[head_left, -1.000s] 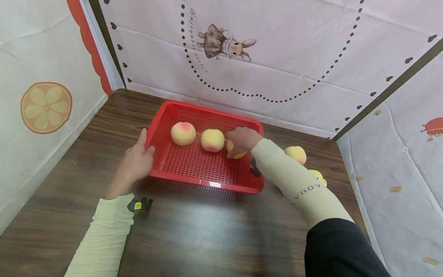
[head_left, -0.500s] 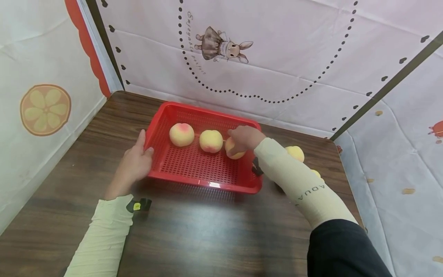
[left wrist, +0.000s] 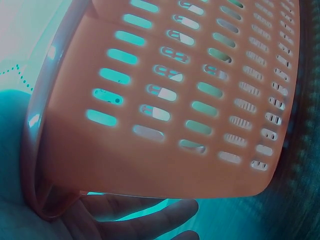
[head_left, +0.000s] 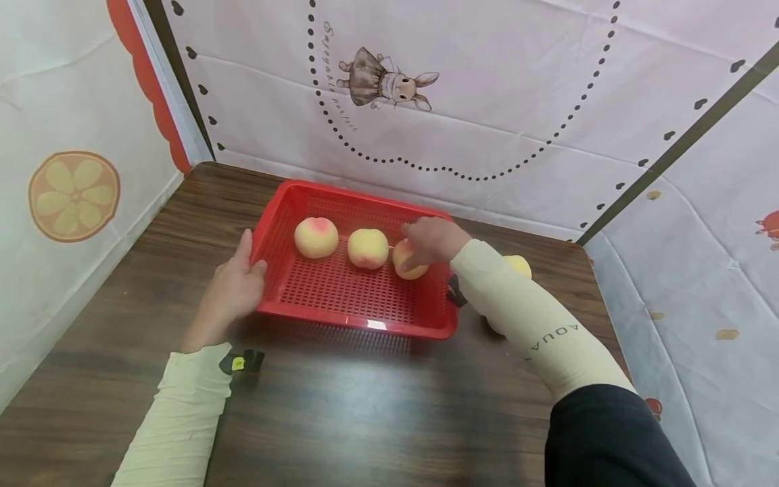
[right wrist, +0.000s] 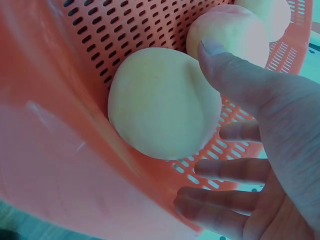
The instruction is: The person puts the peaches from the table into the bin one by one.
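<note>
A red perforated plastic basket point(head_left: 341, 318) holds three yellow-pink peaches in a row: a left peach point(head_left: 316, 238), a middle peach point(head_left: 368, 248) and a right peach point(head_left: 406, 260). At the basket's left end my left hand point(head_left: 232, 284) holds the rim, thumb on top, with the fingers running along the outside in the left wrist view. My right hand point(head_left: 435, 240) is over the right peach, partly covering it from above. In the right wrist view its fingers are spread and stand off that peach point(right wrist: 162, 105), the thumb tip beside its edge.
Another peach point(head_left: 518, 265) lies on the brown wooden table point(head_left: 365, 412) to the right of the basket, partly behind the right sleeve point(head_left: 529, 318). White printed cloth walls point(head_left: 487, 81) enclose the table at the back and sides.
The right fingers have loosened slightly around the right peach, more of which shows. The head view has shifted a little; the left hand keeps its place on the basket.
</note>
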A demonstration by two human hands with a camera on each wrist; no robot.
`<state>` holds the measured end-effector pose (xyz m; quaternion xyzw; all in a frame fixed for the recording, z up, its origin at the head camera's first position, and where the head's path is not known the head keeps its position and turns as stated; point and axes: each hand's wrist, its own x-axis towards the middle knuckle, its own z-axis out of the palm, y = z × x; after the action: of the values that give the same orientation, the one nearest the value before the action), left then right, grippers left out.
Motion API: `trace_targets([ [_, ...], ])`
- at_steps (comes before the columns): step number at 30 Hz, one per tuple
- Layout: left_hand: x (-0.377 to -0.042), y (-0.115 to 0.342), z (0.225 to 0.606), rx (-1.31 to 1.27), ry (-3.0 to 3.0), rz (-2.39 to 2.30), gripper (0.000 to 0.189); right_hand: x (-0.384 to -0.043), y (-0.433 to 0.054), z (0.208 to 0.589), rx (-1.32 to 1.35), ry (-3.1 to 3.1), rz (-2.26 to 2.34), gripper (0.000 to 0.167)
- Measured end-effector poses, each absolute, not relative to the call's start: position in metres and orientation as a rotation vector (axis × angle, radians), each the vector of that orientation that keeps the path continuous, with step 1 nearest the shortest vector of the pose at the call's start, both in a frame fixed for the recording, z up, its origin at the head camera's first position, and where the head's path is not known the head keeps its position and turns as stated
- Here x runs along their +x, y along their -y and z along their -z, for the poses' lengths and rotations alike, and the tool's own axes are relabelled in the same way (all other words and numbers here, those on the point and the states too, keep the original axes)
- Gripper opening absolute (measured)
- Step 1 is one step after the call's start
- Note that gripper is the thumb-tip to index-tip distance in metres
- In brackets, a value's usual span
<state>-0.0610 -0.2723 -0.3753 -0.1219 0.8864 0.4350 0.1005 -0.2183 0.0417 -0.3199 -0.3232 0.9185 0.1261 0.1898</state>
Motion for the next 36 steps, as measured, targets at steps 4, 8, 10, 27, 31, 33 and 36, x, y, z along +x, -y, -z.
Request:
trace_targets([
  [4, -0.062, 0.273, 0.376, -0.363, -2.619, -1.28, 0.076, -0.219, -0.042, 0.317, -0.952, -2.579, -0.388, 0.051],
  [8, -0.062, 0.273, 0.376, -0.361, -2.62, -1.274, 0.076, -0.219, -0.043, 0.315, -0.96, -2.586, -0.384, 0.053],
  [10, -0.061, 0.273, 0.376, -0.365, -2.619, -1.271, 0.076, -0.218, -0.043, 0.313, -0.965, -2.592, -0.38, 0.052],
  [27, -0.064, 0.273, 0.375, -0.352, -2.628, -1.254, 0.075, -0.21, -0.048, 0.298, -0.864, -2.596, -0.319, 0.077],
  [31, -0.063, 0.273, 0.374, -0.343, -2.632, -1.252, 0.074, -0.208, -0.052, 0.299, -0.892, -2.61, -0.297, 0.073],
  [33, -0.063, 0.272, 0.374, -0.343, -2.633, -1.258, 0.075, -0.208, -0.055, 0.299, -0.905, -2.619, -0.28, 0.072],
  [36, -0.061, 0.27, 0.375, -0.347, -2.636, -1.266, 0.076, -0.207, -0.058, 0.299, -0.918, -2.627, -0.262, 0.071],
])
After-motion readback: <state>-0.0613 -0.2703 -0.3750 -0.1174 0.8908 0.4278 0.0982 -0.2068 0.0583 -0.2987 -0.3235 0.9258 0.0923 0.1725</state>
